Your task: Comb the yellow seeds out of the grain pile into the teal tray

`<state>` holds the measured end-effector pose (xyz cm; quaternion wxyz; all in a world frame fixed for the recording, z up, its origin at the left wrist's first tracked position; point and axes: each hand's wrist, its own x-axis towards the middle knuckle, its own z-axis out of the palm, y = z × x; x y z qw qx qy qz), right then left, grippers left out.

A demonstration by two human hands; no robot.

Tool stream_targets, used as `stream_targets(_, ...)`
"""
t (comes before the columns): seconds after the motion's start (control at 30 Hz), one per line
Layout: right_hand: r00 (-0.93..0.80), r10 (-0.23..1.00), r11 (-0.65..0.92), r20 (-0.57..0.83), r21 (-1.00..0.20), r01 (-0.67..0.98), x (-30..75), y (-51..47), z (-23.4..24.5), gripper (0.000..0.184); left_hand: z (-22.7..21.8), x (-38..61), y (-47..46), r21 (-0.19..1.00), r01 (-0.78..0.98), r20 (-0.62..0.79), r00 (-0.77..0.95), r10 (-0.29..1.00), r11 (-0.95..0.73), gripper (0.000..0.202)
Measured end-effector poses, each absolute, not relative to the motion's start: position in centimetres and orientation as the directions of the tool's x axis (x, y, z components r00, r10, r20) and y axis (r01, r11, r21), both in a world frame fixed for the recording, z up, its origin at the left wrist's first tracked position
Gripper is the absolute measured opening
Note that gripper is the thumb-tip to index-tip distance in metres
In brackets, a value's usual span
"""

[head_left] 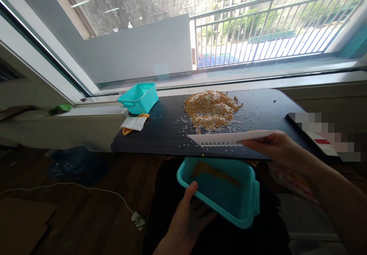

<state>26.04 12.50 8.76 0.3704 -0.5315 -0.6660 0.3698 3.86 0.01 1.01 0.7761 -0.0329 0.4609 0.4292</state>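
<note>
Mostly edge-on, face hidden: white slotted tray point(225, 137), clamped in right hand point(271, 144) near table point(166, 142). Below, teal tub point(220, 194) gripped by left hand point(187, 216), half in shadow; golden beans point(215, 172) banked along far side.

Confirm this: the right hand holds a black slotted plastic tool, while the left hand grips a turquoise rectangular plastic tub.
Not quite: the slotted plastic tool is white, not black, as the head view shows. The right hand does hold it, and the left hand does grip the turquoise rectangular plastic tub.
</note>
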Motion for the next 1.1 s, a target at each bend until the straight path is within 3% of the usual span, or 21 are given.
stream_targets(0.17, -0.352, 0.935, 0.103, -0.042, -0.919, 0.382, 26.3, 11.1, 9.8, 0.036, 1.2, 4.0, 0.1, 0.344, -0.694, -0.747, 0.206, 0.632, 0.633, 0.061)
stream_targets(0.43, -0.061, 0.987, 0.159, 0.147, -0.903, 0.399, 24.9, 14.9, 9.6, 0.035, 1.0, 3.9, -0.1, 0.354, -0.694, -0.722, 0.223, 0.656, 0.626, 0.061)
stream_targets(0.77, -0.1, 0.983, 0.178, 0.154, -0.936, 0.304, 23.3, 20.1, 6.6, 0.038, 1.5, 3.7, -0.1, 0.322, -0.715, -0.736, 0.224, 0.639, 0.621, 0.061)
stream_targets(1.1, -0.124, 0.983, 0.17, 0.134, -0.918, 0.358, 24.8, 18.9, 7.0, 0.029, 1.5, 3.7, 0.0, 0.322, -0.713, -0.733, 0.228, 0.641, 0.622, 0.06)
